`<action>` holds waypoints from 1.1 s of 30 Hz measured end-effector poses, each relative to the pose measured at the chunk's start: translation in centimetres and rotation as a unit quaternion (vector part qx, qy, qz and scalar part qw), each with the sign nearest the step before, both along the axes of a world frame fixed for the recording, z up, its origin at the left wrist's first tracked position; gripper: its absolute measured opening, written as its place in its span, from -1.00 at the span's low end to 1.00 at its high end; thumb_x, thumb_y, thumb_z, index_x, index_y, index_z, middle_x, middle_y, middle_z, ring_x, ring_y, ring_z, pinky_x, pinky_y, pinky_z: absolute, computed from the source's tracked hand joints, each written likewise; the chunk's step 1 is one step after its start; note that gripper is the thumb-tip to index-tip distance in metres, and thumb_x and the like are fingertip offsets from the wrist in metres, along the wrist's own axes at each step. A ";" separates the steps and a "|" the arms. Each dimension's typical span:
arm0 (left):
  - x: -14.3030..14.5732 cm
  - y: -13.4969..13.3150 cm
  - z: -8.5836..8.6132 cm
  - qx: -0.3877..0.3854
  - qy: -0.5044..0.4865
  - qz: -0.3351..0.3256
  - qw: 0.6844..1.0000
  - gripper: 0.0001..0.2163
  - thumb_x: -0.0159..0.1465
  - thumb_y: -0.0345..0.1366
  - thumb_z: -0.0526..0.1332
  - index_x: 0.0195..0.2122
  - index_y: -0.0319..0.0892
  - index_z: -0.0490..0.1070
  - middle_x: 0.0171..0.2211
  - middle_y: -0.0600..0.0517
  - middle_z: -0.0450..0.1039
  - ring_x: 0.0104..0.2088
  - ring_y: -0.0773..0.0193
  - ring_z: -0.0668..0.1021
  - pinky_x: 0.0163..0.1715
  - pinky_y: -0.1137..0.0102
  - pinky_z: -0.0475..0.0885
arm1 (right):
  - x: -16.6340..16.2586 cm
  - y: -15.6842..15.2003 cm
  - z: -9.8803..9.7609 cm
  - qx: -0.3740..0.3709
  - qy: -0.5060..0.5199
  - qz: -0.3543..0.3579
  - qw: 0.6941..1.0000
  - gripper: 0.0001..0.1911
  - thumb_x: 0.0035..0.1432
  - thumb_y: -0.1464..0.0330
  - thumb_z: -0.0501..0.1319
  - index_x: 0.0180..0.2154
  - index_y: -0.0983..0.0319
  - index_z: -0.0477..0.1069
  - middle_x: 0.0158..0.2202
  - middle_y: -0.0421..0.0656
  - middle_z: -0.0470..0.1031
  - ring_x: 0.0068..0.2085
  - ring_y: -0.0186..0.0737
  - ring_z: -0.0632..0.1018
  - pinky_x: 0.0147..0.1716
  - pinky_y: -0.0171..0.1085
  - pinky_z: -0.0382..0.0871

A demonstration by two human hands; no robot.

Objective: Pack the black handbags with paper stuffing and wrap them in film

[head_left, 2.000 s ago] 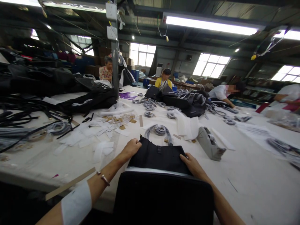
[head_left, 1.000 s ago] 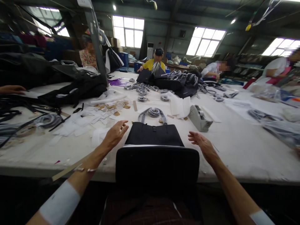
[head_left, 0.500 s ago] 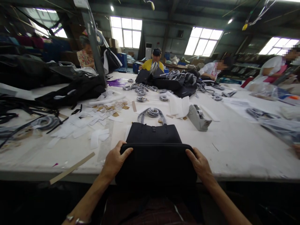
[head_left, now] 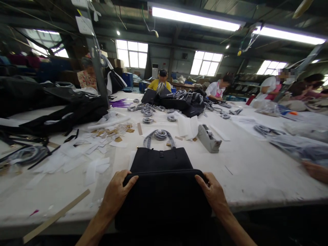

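A flat black padded panel rests against the near edge of the white table, overhanging toward me. My left hand grips its upper left corner and my right hand grips its upper right corner, fingers curled over the top rim. Just beyond it a black bag lies flat on the table, with a rolled grey strap at its far end.
A grey tape dispenser stands right of the bag. White paper scraps and a wooden strip lie to the left. Black bags are heaped at far left. Several people work along the far side. Another person's hand shows at right.
Two seconds ago both hands held the black bag. They let go, opened in the air, then closed on the padded panel's top corners and now hold it slightly lower and nearer.
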State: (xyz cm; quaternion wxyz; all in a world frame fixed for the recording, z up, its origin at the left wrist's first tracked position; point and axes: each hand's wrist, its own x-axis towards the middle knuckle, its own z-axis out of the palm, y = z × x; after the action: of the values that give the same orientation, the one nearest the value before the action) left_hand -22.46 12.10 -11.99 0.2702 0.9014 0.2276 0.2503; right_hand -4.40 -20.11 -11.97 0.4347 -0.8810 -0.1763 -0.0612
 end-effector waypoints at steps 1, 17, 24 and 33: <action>0.1 0.1 -0.1 -0.016 0.006 0.003 1.000 -0.61 0.21 0.12 0.05 -0.26 -0.10 0.38 -0.27 -0.05 0.47 -0.17 0.07 0.49 -0.07 0.22 0.36 | 0.1 0.0 0.0 0.001 -0.016 0.005 1.000 -0.54 0.07 -0.09 0.12 -0.40 0.17 0.39 -0.40 -0.15 0.43 -0.36 -0.14 0.43 -0.32 -0.23 0.31; 1.6 0.2 0.4 -0.060 -0.001 0.041 0.997 -0.62 0.14 0.09 0.13 -0.28 -0.15 0.37 -0.25 -0.07 0.44 -0.15 0.04 0.47 -0.05 0.16 0.35 | 2.6 1.1 0.7 -0.032 0.124 0.062 0.990 -0.51 0.04 -0.09 0.13 -0.55 0.20 0.34 -0.57 -0.25 0.37 -0.45 -0.20 0.41 -0.45 -0.29 0.25; 0.1 -0.5 0.8 -0.092 -0.024 0.027 0.995 -0.63 0.18 0.09 0.07 -0.29 -0.11 0.37 -0.30 -0.01 0.46 -0.21 0.08 0.50 -0.09 0.19 0.39 | 0.4 0.7 0.2 0.030 0.006 0.050 0.998 -0.57 0.15 -0.03 0.06 -0.39 0.18 0.42 -0.37 -0.15 0.48 -0.26 -0.12 0.47 -0.21 -0.24 0.33; -1.8 -0.6 -0.3 -0.116 -0.065 0.006 0.991 -0.60 0.18 0.13 0.05 -0.29 -0.10 0.40 -0.27 -0.02 0.51 -0.17 0.06 0.52 -0.06 0.20 0.41 | -0.5 -0.7 -0.7 0.067 0.046 0.085 0.993 -0.54 0.14 -0.04 0.10 -0.20 0.20 0.41 -0.24 -0.12 0.51 -0.15 -0.05 0.48 -0.15 -0.22 0.35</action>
State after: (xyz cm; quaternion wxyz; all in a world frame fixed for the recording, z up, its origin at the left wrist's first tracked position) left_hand -24.22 11.47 -12.29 0.3857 0.8444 0.2426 0.2817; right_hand -4.85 -20.80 -12.64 0.5042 -0.8335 -0.2259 0.0046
